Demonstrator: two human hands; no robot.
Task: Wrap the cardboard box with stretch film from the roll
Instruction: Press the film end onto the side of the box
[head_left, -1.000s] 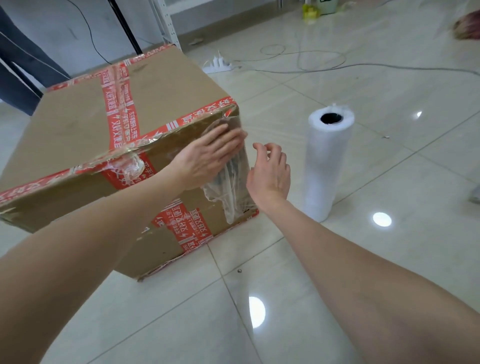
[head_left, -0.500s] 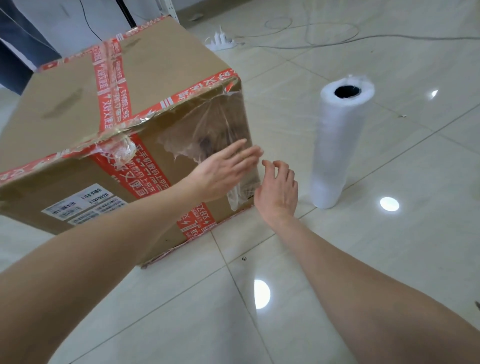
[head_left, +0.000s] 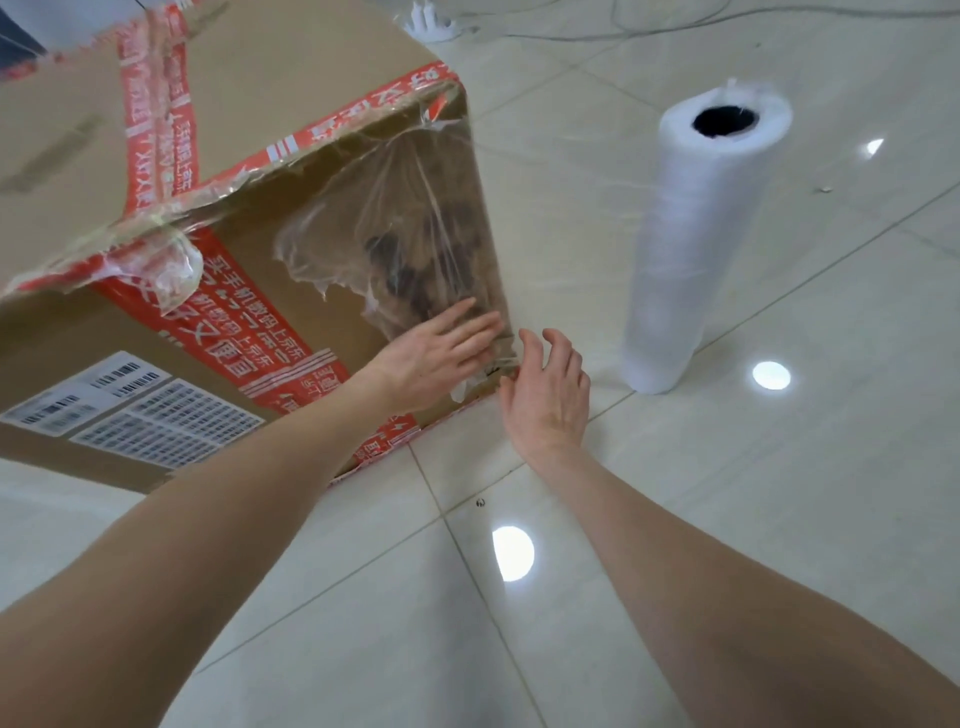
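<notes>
A large cardboard box (head_left: 270, 119) with red printed tape stands on the tiled floor at the left. A ragged sheet of clear stretch film (head_left: 395, 228) clings to its near side by the right corner. My left hand (head_left: 436, 353) presses flat, fingers straight, on the film low on that side. My right hand (head_left: 545, 395) hovers with relaxed fingers just right of the box's lower corner, touching or nearly touching the film edge. The white roll of stretch film (head_left: 696, 244) stands upright on the floor to the right, apart from both hands.
White barcode labels (head_left: 130, 410) sit on the box's near side. Cables (head_left: 675, 26) and a white power strip (head_left: 431, 26) lie on the floor behind. Glossy tile floor (head_left: 779, 519) spreads to the right and front.
My left hand slid down the film from the box's upper corner to its lower corner. My right hand followed downward beside the corner. The camera moved closer and lower.
</notes>
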